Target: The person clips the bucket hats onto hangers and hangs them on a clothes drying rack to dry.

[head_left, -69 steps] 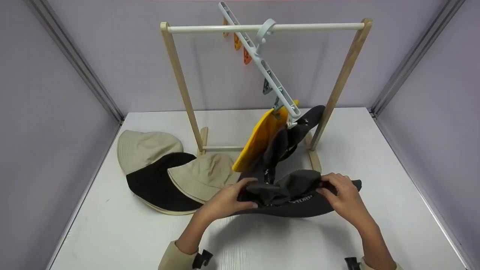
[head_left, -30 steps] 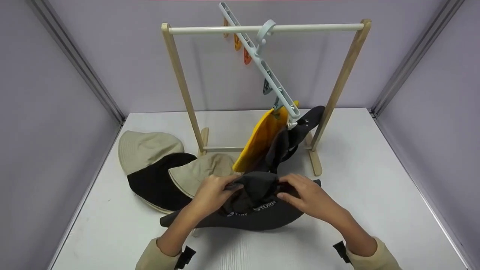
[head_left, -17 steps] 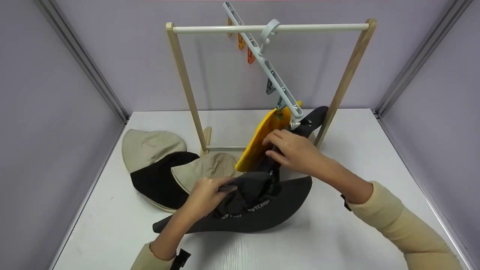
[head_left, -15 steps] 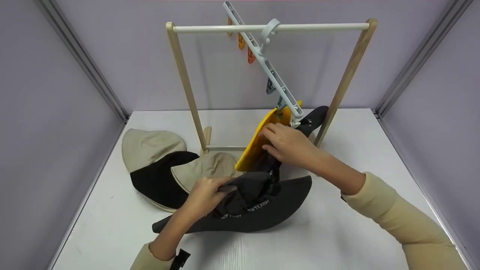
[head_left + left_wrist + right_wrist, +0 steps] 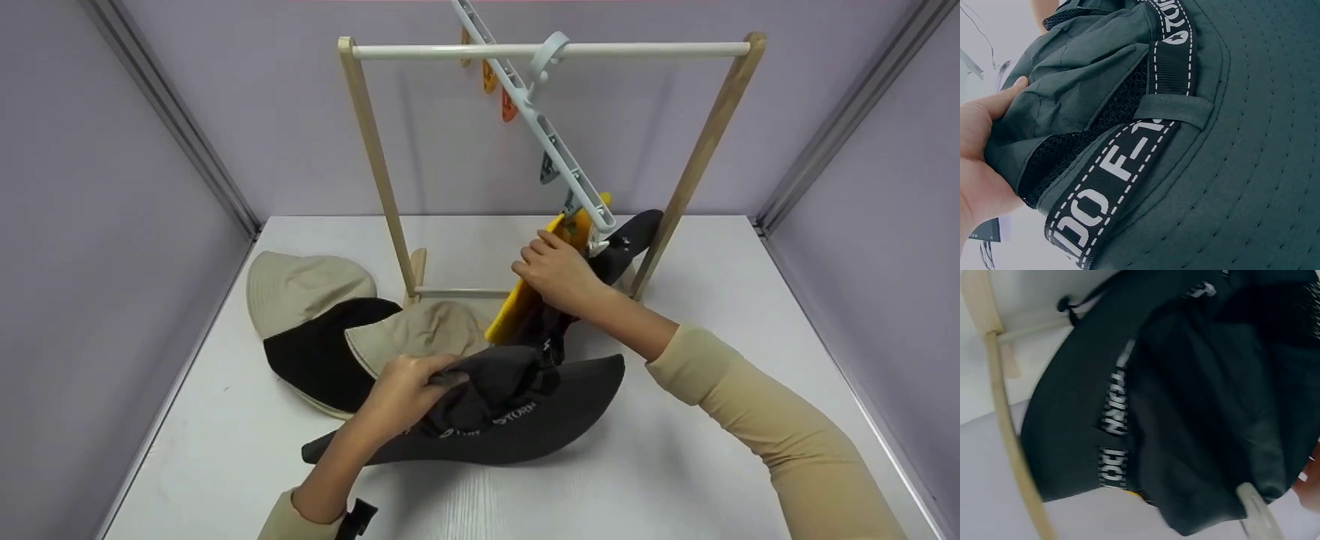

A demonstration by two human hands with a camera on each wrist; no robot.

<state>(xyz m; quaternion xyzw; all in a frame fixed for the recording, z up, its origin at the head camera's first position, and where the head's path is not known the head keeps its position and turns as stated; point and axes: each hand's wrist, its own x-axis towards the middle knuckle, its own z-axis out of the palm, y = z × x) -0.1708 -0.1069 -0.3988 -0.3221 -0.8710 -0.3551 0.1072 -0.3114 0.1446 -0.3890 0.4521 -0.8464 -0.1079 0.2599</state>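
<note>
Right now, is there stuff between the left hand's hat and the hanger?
Yes. In the head view, a yellow hat and a dark hat hang under the near end of the hanger, between it and the held hat, with the right hand in front.

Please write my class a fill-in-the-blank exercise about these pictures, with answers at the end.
The front lettered hat is gripped by the person's ____ hand.
The hanger hooks over a rail coloured ____.
Beside the hanging dark hat hangs a ____ one.
The black hat lies between two hats coloured ____.
Missing words: left, white, yellow, beige.
</note>
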